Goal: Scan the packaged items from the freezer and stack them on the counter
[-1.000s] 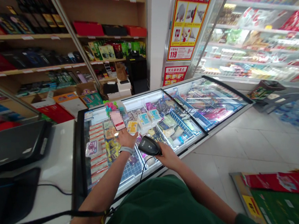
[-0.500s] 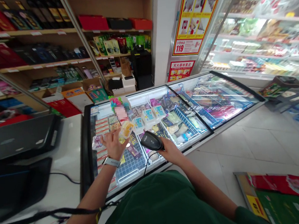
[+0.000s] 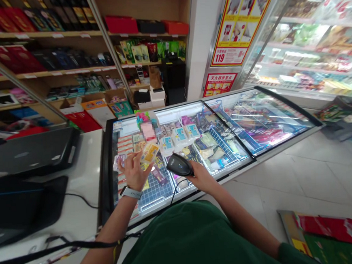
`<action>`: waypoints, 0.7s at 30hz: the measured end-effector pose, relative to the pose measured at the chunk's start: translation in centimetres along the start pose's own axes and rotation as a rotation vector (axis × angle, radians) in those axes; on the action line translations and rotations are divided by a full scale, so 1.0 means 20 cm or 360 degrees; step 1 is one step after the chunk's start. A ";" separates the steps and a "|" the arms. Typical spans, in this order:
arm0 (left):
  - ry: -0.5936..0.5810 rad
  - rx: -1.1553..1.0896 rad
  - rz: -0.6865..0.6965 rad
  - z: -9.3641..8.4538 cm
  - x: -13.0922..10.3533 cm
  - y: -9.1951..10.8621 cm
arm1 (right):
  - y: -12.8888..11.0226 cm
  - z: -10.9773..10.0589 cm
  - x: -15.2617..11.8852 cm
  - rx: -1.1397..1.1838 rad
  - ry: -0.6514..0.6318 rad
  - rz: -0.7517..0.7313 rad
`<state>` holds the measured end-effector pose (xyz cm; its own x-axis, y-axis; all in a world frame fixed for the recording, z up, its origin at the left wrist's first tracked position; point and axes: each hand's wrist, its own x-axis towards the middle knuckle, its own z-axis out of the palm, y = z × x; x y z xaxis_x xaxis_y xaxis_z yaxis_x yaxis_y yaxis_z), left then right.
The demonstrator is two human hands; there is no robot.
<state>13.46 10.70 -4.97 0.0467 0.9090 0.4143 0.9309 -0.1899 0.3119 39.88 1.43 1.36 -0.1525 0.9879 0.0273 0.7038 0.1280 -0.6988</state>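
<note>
My left hand (image 3: 134,172), with a watch on its wrist, holds a small clear pack with yellow contents (image 3: 150,152) above the freezer's glass top. A purple-and-white pack (image 3: 119,162) lies beside its fingers. In my right hand (image 3: 201,178) is a black handheld scanner (image 3: 179,165), its head pointing left toward the yellow pack. From the scanner a thin cable hangs down. Several clear packs with blue labels (image 3: 180,135) sit on the glass behind the scanner. A bright multicoloured item (image 3: 142,117) stands near the back edge of the freezer.
The glass-topped freezer (image 3: 257,157) stretches to the right. At the left, a white counter (image 3: 87,167) bears black devices (image 3: 28,156). Shelves (image 3: 67,71) and boxes stand behind. A red-and-green carton (image 3: 333,233) lies at the lower right. A black strap crosses the lower left.
The view has shifted slightly, so the surroundings appear farther right. Both hands keep nearly the same pose, still holding the yellow pack and the scanner.
</note>
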 end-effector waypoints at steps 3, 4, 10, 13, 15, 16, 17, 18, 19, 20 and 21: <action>0.0004 0.0003 -0.0145 0.01 -0.01 -0.02 | 0.01 0.00 0.00 0.0034 0.0007 -0.0010; 0.0022 0.0004 -0.0238 0.02 -0.01 -0.05 | 0.01 0.01 -0.01 0.0046 0.0007 -0.0015; 0.0085 0.0014 -0.0942 0.09 0.01 -0.36 | 0.03 0.02 -0.02 0.0091 -0.0001 -0.0028; 0.0017 0.0025 -0.1195 0.13 0.02 -0.51 | 0.02 0.02 -0.02 0.0061 -0.0021 0.0004; -0.0030 0.0029 -0.1274 0.14 0.03 -0.56 | 0.02 0.02 -0.02 0.0050 -0.0030 0.0011; -0.0053 0.0031 -0.1288 0.15 0.03 -0.58 | 0.02 0.01 -0.02 0.0053 -0.0031 0.0011; -0.0077 0.0036 -0.1294 0.16 0.04 -0.59 | 0.01 0.01 -0.02 0.0063 -0.0032 0.0010; -0.0105 0.0043 -0.1299 0.17 0.04 -0.60 | 0.01 0.01 -0.02 0.0072 -0.0033 0.0010; -0.0131 0.0049 -0.1304 0.19 0.04 -0.60 | 0.01 0.01 -0.02 0.0074 -0.0032 0.0016; -0.0155 0.0055 -0.1309 0.20 0.04 -0.61 | 0.01 0.01 -0.02 0.0066 -0.0029 0.0028; -0.0175 0.0059 -0.1315 0.21 0.04 -0.61 | 0.01 0.01 -0.02 0.0051 -0.0028 0.0043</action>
<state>3.63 15.20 -12.01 -0.6234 0.7816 -0.0218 0.6921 0.5646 0.4497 40.00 1.01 1.05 -0.1461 0.9893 -0.0040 0.6852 0.0983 -0.7217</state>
